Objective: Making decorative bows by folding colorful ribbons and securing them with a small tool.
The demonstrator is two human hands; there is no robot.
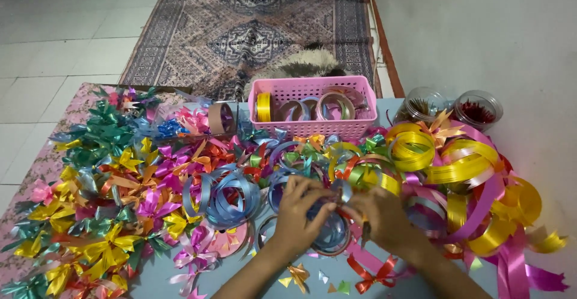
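I see both hands meeting low in the middle of the view, over a heap of ribbon. My left hand is curled, fingers pinched onto a blue ribbon coil that sits between the two hands, just at 6 o'clock from the pink basket. My right hand is closed on the same coil from the 3 o'clock side; how tightly it grips I cannot tell, since the fingers are blurred.

The basket stands at 12 o'clock from the hands and holds ribbon rolls on edge: a yellow roll at its left end, then grey and pinkish ones. At 1 o'clock, well apart from the hands, two clear jars stand side by side; one holds dark brownish bits, the other red bits, too small to make out.

Loose blue loops lie at 9 o'clock from the left hand, finished bows beyond them. Yellow loops pile up at 2 o'clock.
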